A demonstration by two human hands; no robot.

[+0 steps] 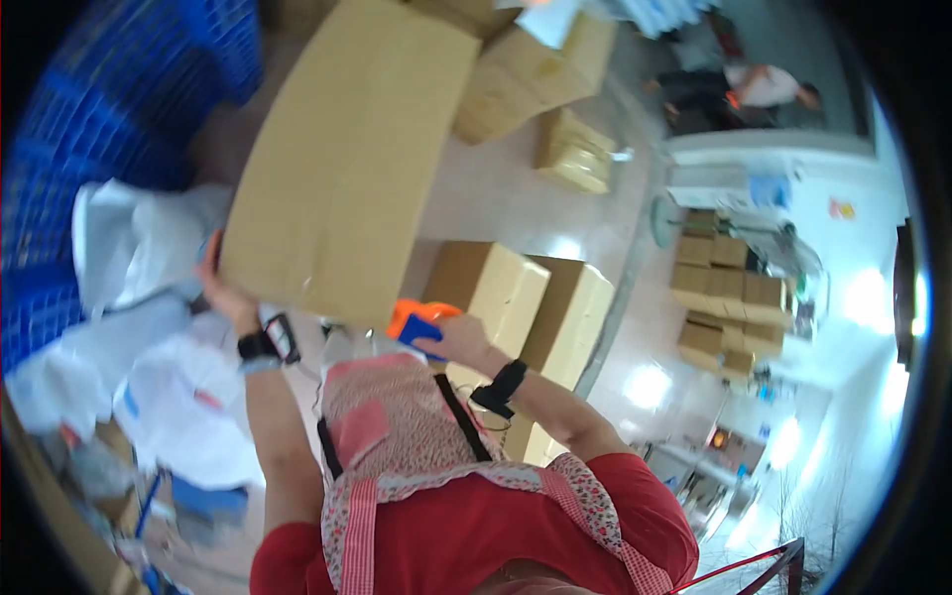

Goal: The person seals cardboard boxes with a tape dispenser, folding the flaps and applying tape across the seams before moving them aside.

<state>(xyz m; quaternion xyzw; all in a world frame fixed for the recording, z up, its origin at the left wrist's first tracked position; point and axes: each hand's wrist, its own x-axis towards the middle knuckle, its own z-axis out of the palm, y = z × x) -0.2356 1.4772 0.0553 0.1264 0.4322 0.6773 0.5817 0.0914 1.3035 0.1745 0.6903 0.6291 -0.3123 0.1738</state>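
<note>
A large closed cardboard box (347, 149) stands before me, its broad brown face tilted in the view. Against its left edge, near the lower corner, rests my left hand (226, 283); the fingers look stretched out along the side, though blur softens them. My right hand (461, 342) is closed around an orange and blue tape dispenser (416, 322) beside the box's lower right corner. Whether the dispenser touches the cardboard I cannot tell. Both wrists wear black bands. My patterned apron (387, 407) lies just below the box.
Blue plastic crates (99, 129) are stacked at the left, with white sacks (183, 397) in front. Tall cardboard boxes (486, 288) stand to the right of the dispenser. More cartons (535, 74) sit farther off. A person (764, 87) is at the far right.
</note>
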